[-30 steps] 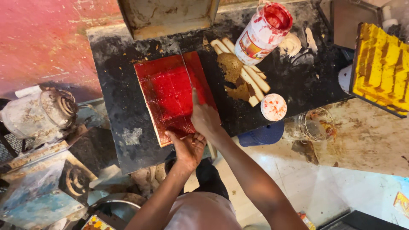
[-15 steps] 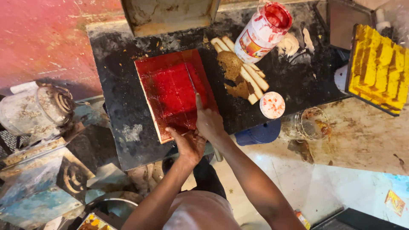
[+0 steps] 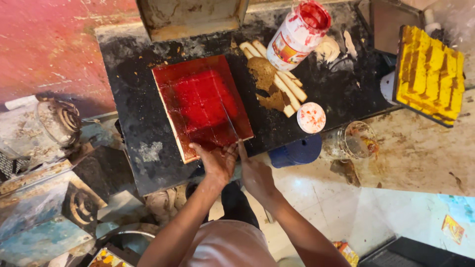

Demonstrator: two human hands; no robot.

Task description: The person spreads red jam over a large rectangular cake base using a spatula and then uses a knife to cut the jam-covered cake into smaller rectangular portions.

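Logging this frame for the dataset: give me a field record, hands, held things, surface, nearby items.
left hand: on the near edge of the red-painted board, fingers stained red
right hand: at the board's near right corner, seems to grip a thin blade-like tool; grip unclear
board: flat on the black worktop, wet red, grid lines showing
paint can: open, red-smeared, behind the board
lid: white, red-spotted, right of the board
wooden sticks: beside the can
yellow panel: far right
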